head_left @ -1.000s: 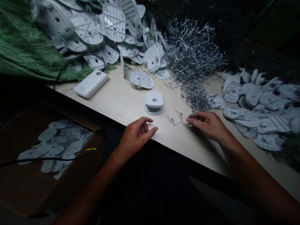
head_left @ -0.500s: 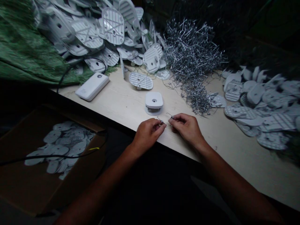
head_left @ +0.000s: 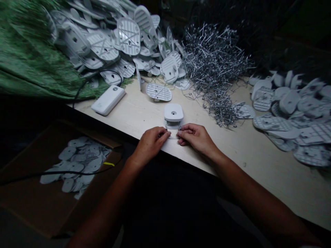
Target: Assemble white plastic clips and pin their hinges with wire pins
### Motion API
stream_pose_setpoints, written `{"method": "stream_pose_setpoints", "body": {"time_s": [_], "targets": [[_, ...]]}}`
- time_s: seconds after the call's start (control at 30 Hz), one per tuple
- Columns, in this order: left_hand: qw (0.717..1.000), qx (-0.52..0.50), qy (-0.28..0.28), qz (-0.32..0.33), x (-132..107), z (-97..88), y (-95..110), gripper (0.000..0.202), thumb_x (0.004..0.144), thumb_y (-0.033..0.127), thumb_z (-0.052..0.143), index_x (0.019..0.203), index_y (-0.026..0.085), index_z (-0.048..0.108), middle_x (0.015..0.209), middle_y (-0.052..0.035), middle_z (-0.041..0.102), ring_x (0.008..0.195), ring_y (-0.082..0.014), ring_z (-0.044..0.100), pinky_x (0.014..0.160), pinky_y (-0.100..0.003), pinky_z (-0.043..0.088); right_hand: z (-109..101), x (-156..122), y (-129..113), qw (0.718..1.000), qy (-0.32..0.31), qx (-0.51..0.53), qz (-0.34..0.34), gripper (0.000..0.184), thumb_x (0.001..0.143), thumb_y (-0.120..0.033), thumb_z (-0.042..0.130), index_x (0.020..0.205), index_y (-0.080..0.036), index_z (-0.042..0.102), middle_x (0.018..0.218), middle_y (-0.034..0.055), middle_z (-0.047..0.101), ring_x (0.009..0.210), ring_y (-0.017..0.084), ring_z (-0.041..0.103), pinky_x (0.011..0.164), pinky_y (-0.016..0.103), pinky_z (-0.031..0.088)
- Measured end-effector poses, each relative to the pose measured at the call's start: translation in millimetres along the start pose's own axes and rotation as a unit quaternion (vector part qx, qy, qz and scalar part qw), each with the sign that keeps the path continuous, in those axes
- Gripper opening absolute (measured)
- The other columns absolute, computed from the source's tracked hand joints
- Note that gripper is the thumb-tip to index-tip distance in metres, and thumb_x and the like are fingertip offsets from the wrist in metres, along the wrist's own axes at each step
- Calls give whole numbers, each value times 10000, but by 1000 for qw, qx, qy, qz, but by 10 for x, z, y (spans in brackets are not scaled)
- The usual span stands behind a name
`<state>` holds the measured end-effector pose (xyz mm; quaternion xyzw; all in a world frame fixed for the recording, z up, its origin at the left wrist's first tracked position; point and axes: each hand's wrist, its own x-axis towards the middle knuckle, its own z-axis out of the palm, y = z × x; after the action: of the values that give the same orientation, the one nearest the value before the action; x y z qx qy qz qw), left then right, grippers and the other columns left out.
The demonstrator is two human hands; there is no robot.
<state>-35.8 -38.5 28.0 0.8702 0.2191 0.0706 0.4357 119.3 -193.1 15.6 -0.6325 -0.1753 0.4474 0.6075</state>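
My left hand [head_left: 151,143] and my right hand [head_left: 195,136] are both closed, pinching the two sides of a thin bent wire spring [head_left: 173,137]. Its middle stretch spans the small gap between my fingertips. Small coils show at the fingers, and the wire ends point at a white plastic assembly [head_left: 173,112] just beyond. That assembly stands on the table, a rounded square top with a small hole above a wider base. The wire ends reach the opening under its top; whether they are seated inside I cannot tell.
A heap of white ribbed plastic plates [head_left: 128,36] lies at the back left, beside a tangled pile of metal wire springs [head_left: 212,58]. A white power bank [head_left: 108,100] with a black cable sits left. More white parts [head_left: 287,101] lie right. Below left, a cardboard box [head_left: 23,203] holds flat pieces.
Both hands have moved slightly left, bringing the wire spring up to the front of the white assembly. The whole view has shifted a little as the camera moved.
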Motion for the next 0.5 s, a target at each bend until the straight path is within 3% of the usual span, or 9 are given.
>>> {"method": "stream_pose_setpoints", "body": {"time_s": [0.33,0.5], "targets": [[1000,19,-10,17,61,-17,-86,317,1043,439,607,845,213,709,820,-28,687,791,-201,614,708,-325,403,8,34,44,1000,21,-8,8,309,772,-349,940,918,-169,736,830,60,809,620,143,762,565,222,646],[998,7,58,-29,44,-40,-124,286,943,501,770,1013,227,729,857,-19,702,750,-190,617,702,-318,439,27,33,2,1000,19,8,14,346,745,-374,947,902,-180,707,801,50,802,598,140,748,560,227,644]]}}
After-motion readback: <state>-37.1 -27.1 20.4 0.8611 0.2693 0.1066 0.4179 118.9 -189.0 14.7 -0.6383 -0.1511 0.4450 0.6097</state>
